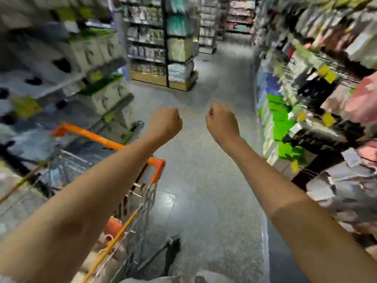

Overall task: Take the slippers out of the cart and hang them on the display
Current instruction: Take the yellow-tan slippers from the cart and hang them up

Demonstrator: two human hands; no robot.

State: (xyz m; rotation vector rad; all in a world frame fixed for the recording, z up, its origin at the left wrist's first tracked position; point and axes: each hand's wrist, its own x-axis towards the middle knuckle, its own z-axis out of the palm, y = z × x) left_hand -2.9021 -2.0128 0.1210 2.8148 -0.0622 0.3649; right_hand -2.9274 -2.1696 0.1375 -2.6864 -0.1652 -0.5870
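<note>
The picture is heavily blurred. Both my arms reach forward over the aisle floor. My left hand is curled into a fist and holds nothing. My right hand is curled the same way, with nothing in it, about a hand's width to the right. The wire cart with its orange handle stands at lower left, under my left forearm. Pale items lie in the cart's bottom; I cannot make them out as slippers. The hanging display with packaged goods and yellow tags runs along the right.
Shelves with boxed goods line the left side. A tall end shelf stands ahead in the middle of the aisle. Grey floor stretches between the cart and the right-hand display.
</note>
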